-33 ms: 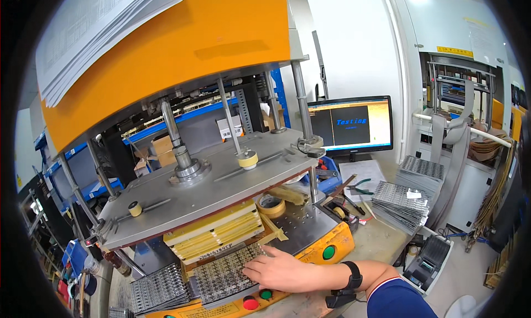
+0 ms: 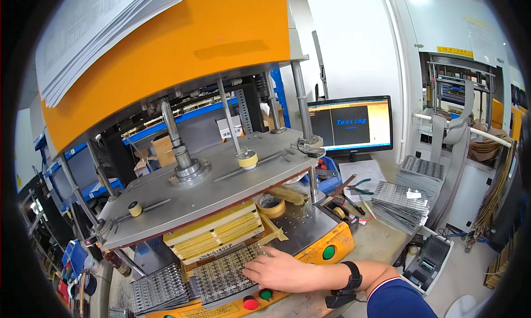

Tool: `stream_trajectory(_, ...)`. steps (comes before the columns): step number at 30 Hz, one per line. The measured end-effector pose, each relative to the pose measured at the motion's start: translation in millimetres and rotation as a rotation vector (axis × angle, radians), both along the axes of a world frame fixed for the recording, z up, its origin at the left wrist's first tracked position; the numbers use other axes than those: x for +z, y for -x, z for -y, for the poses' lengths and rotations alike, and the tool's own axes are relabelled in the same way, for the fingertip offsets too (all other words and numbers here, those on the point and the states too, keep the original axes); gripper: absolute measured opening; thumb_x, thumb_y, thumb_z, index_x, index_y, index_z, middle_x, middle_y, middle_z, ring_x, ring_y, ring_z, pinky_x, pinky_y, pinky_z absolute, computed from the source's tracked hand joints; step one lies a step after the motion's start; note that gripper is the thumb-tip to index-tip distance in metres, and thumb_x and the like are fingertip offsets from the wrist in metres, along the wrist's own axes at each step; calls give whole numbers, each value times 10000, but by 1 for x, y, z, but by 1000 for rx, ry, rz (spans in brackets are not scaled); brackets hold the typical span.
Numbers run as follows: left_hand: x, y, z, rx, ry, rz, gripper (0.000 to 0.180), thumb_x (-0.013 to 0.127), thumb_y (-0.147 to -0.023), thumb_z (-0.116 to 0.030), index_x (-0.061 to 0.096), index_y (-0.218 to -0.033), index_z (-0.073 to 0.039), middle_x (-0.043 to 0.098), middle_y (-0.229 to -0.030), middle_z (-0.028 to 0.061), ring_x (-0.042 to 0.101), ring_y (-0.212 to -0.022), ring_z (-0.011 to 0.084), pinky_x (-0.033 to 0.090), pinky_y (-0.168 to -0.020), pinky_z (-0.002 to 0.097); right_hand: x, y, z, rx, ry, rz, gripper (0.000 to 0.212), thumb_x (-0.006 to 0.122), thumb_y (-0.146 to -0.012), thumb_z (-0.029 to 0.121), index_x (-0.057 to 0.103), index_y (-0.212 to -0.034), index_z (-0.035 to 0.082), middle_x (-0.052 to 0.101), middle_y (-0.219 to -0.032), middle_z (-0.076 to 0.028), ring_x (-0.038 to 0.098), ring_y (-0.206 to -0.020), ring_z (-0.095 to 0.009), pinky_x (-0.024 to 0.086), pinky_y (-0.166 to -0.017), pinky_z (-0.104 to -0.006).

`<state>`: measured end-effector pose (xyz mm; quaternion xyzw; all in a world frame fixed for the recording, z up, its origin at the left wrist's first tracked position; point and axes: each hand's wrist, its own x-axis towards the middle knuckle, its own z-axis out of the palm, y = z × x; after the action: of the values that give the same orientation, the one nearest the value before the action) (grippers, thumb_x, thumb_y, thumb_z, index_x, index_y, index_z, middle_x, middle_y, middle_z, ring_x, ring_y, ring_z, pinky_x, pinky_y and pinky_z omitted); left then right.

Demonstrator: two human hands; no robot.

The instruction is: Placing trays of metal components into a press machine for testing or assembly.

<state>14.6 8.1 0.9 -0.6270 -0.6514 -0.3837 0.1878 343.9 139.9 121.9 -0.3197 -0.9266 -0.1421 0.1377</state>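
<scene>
My right hand reaches in from the lower right, a dark band on its wrist. Its fingers are apart and rest on the right end of a perforated panel, patterned with rows of small round parts, which looks like a circuit board panel. Beneath the fingertips the panel's surface is hidden. More such panels lie stacked directly to its left. Behind the panel sits a yellow-and-white layered fixture under the press's grey plate. My left hand is out of view.
A red button and green buttons line the press's orange front edge. Tape lies beside the fixture. To the right are green-handled pliers, stacked panels and a monitor. Metal posts support the press.
</scene>
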Motion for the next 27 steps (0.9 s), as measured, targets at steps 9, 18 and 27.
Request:
stream_trajectory(9, 6, -5, 2, 2, 18, 6, 197, 611, -939, -199, 655, -969, -9, 672, -1141, 186, 575, -1079, 389, 431, -958, 492, 1, -1, -5, 68, -162, 26, 362, 610, -836, 201, 616, -1183, 98, 633, -978, -12, 641, -905, -160, 420, -770, -316)
stream_trajectory(18, 2, -2, 6, 2, -29, -20, 202, 636, -948, -204, 670, -973, -6, 674, -1112, 181, 598, -1040, 376, 447, -941, 472, 7, -4, -6, 96, -53, -35, 467, 713, -795, 296, 607, -1207, 103, 634, -929, 3, 646, -911, -177, 418, -791, -320)
stream_trajectory(27, 160, -40, -78, -522, 10, -296, 63, 672, -888, -178, 696, -885, -120, 697, -906, 37, 628, -879, 254, 417, -837, 397, 10, -13, 3, 118, -109, -67, 326, 707, -810, 256, 642, -1080, 85, 623, -1027, -20, 615, -978, -203, 456, -787, -369)
